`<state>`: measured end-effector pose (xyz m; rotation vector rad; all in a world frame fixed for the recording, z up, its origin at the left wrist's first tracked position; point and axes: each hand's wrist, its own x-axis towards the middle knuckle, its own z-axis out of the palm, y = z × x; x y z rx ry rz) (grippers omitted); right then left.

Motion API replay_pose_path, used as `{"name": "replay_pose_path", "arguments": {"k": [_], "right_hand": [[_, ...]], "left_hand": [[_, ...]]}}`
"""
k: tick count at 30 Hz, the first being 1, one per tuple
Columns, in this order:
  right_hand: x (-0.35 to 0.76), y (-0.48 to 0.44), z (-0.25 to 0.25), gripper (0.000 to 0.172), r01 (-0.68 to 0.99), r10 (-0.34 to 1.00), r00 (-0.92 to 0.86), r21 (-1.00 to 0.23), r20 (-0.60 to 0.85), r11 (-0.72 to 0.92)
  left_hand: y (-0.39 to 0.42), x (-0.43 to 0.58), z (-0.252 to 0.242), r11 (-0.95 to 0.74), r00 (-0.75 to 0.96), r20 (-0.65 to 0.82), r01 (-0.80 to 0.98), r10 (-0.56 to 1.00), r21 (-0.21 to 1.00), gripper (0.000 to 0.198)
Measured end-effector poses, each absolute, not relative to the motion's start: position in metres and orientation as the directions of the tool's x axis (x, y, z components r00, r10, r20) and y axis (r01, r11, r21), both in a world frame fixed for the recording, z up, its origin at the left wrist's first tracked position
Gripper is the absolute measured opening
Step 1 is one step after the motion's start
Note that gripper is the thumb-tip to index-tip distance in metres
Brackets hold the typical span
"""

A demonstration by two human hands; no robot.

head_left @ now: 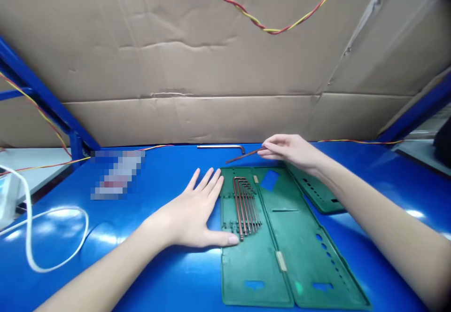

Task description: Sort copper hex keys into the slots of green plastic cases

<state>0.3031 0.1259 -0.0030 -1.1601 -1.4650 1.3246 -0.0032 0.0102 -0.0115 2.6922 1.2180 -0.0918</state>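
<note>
A green plastic case (246,265) lies unfolded on the blue table, with several bronze hex keys (243,206) set side by side in its left half. My left hand (197,213) rests flat with fingers spread at the case's left edge, its thumb reaching over that edge towards the long ends of the keys. Above the far edge of the case, my right hand (283,150) pinches a single hex key (243,157), whose long arm points left; its other end is hidden in the fingers. Just behind it, a larger hex key (220,147) lies on the table.
Another green case part (319,194) lies beneath my right forearm. On the left are a blurred-out item (118,175) and a looped white cable (30,237). Cardboard (193,67) walls the back, and a red-and-yellow twisted wire (271,31) hangs in front of it.
</note>
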Motion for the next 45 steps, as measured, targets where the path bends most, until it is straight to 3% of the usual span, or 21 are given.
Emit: {"name": "replay_pose_path", "arguments": {"k": [4,7,11,15,19,24,27,31,36,45], "right_hand": [[0.293,0.126,-0.012,0.039,0.129,0.972,-0.237,-0.991,-0.011,0.02],[0.288,0.122,-0.008,0.031,0.308,0.931,-0.364,-0.938,0.041,0.161],[0.278,0.122,-0.003,0.015,0.617,0.876,-0.442,-0.644,0.194,0.454],[0.258,0.132,-0.005,0.013,0.682,0.764,-0.558,-0.345,0.325,0.645],[0.236,0.148,-0.009,0.015,0.718,0.723,-0.612,-0.157,0.322,0.678],[0.218,0.162,-0.015,0.019,0.746,0.723,-0.628,-0.044,0.286,0.665],[0.217,0.166,-0.021,0.02,0.734,0.704,-0.638,-0.029,0.313,0.678],[0.221,0.169,-0.03,0.026,0.74,0.718,-0.577,-0.123,0.389,0.661],[0.22,0.171,-0.032,0.025,0.799,0.796,-0.508,-0.166,0.328,0.579],[0.219,0.172,-0.034,0.023,0.8,0.799,-0.492,-0.181,0.347,0.572]], "left_hand": [[0.01,-0.004,-0.011,-0.642,0.657,-0.133,0.753,0.742,0.144,0.122],[0.01,-0.004,-0.01,-0.636,0.652,-0.141,0.758,0.745,0.145,0.122],[0.01,-0.004,-0.01,-0.632,0.649,-0.147,0.761,0.747,0.149,0.124],[0.01,-0.006,-0.013,-0.635,0.652,-0.133,0.757,0.746,0.15,0.123],[0.011,-0.009,-0.016,-0.645,0.658,-0.109,0.752,0.745,0.138,0.121],[0.011,-0.008,-0.012,-0.638,0.652,-0.135,0.758,0.746,0.132,0.121],[0.01,-0.007,-0.01,-0.633,0.648,-0.148,0.762,0.747,0.137,0.121],[0.011,-0.007,-0.012,-0.629,0.646,-0.156,0.764,0.748,0.144,0.122],[0.011,-0.01,-0.015,-0.632,0.652,-0.152,0.758,0.743,0.162,0.121],[0.012,-0.011,-0.016,-0.629,0.651,-0.151,0.759,0.744,0.169,0.119]]}}
